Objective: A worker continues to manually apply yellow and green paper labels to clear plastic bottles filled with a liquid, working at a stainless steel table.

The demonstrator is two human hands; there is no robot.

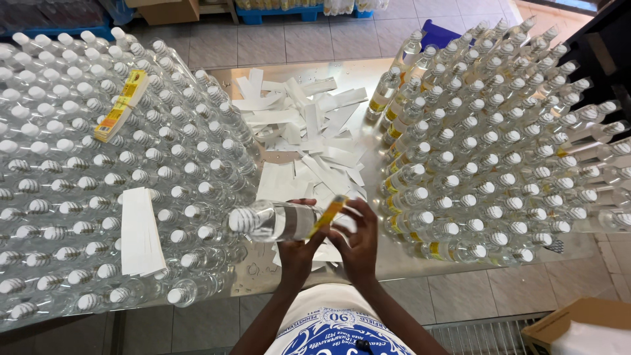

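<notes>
My left hand [297, 248] grips a clear plastic bottle [273, 221] lying sideways, its white cap pointing left. My right hand [358, 238] pinches a yellow label [328, 215] against the bottle's side, near its base. Both hands are over the near edge of the metal table [368, 141], between two crowds of bottles.
Several unlabelled clear bottles [85, 164] fill the left side. Labelled bottles with yellow bands [499, 138] fill the right. White backing strips [305, 125] litter the middle. A stack of yellow labels [121, 105] and a white paper stack [139, 231] rest on the left bottles. A cardboard box [578, 325] sits bottom right.
</notes>
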